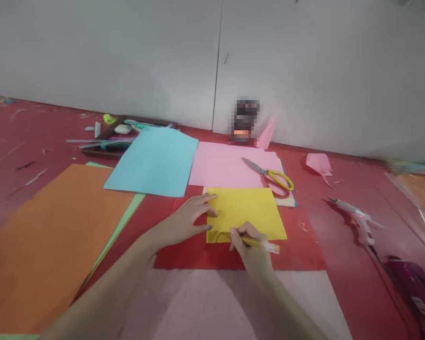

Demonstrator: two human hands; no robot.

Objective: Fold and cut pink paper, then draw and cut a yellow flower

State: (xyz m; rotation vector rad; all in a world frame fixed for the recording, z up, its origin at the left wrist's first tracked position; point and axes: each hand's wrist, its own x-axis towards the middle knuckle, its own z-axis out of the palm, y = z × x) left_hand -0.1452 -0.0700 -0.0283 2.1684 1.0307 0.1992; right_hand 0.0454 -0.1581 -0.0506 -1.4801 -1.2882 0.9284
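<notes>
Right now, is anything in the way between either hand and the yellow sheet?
Nothing visible. The left hand has fingertips on the yellow sheet; the right hand holds a pen at its near edge. The scissors lie beyond, clear of both hands.

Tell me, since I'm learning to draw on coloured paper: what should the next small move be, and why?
Probably extend what looks like a short curved line a little further on the yellow sheet: the right-hand grip holds a yellow pen just beside it, while the left-hand grip lies open over the sheet's left edge, seemingly steadying it.
</notes>
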